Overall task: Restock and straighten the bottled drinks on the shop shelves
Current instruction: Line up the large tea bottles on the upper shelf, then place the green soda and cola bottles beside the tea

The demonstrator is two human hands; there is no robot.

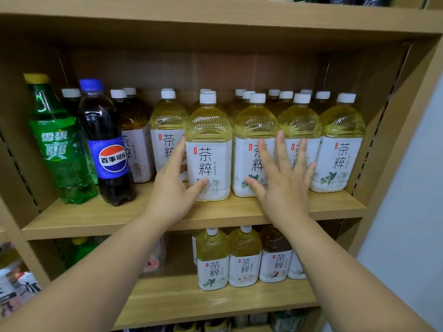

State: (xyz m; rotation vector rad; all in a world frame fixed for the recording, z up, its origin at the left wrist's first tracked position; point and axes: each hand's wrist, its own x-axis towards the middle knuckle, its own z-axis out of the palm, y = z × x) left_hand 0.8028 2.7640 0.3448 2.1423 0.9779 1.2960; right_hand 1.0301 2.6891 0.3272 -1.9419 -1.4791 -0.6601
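Here, on tall wooden shelving [215,20] in a shop, a person squares up the drinks on the middle shelf [119,219], where the large tea bottles stand in rows. The front pale tea bottle [211,125], just left of centre and nearest the board's edge, is held low by the left hand [172,188], thumb on the label and fingers round its left side. The right hand [282,185] lies flat and spread against the two neighbouring bottles, gripping nothing. Full to the shoulder, such a bottle is likely heavy. Its thin ribbed plastic probably gives a little under pressure, and the smooth shoulder looks slippery. The squared, labelled lower body, taken from both sides, seems the soundest hold, or a flat push to slide it. Along the front of this shelf stand five pale tea bottles, one set slightly back, and one dark tea bottle [135,130]. On the lower shelf [191,303], two pale teas and one dark show fully, with others partly hidden. Slimmer, at the left: one cola bottle [107,130] and one green soda bottle [55,144]. The back rows show only as white caps [273,92], too overlapped to count.
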